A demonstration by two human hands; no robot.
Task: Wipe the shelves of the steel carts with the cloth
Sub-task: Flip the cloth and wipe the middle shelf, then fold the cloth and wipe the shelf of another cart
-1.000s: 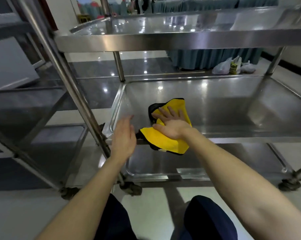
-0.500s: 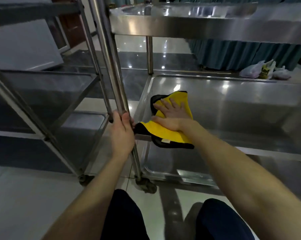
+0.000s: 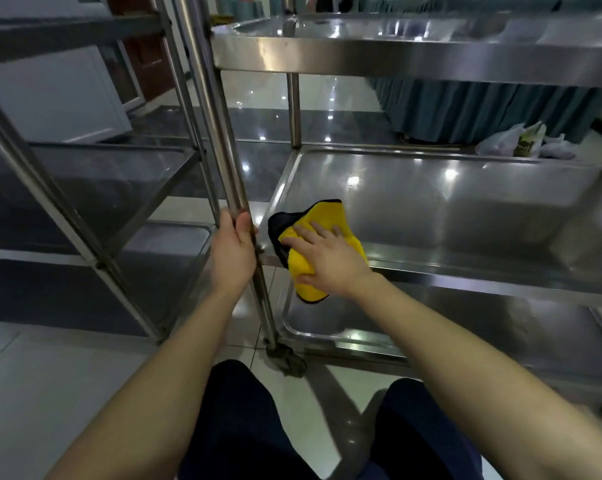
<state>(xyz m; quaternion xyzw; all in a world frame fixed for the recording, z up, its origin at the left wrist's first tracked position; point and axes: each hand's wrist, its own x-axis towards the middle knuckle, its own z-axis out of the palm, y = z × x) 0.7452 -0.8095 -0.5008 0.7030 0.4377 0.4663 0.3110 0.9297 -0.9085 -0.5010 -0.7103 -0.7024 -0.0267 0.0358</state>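
Two carts are in view, both steel, side by side on a pale tiled floor [image 3: 50, 393]: the right cart [image 3: 431, 53] and the left cart [image 3: 85, 174]. The right cart has three shelves: a top shelf [image 3: 396, 32], a middle shelf [image 3: 448, 209] and a bottom shelf [image 3: 466, 327]. On the left cart two shelves show plainly, with a further steel edge above them.

One cloth [image 3: 327, 216], yellow with a black border, lies on the near left corner of the middle shelf. Its near end hangs over the shelf's front rim. No label or print can be made out on it.

The right hand [image 3: 327, 258] lies flat on the cloth, palm down, with the fingers straight and spread and the thumb over the hanging part. The left hand [image 3: 232, 251] is wrapped round the upright post [image 3: 216, 133] at the right cart's near left corner, level with the middle shelf and just beside the cloth. One caster [image 3: 287, 362] sits at the foot of that post.

Beyond the right cart, three plastic bags [image 3: 524, 143] lie on the floor, as far as can be counted, next to a teal pleated table skirt [image 3: 466, 109]. The middle bag has yellow and dark print, but the writing is too small to read. Two knees [image 3: 244, 410] in dark trousers fill the bottom of the view.
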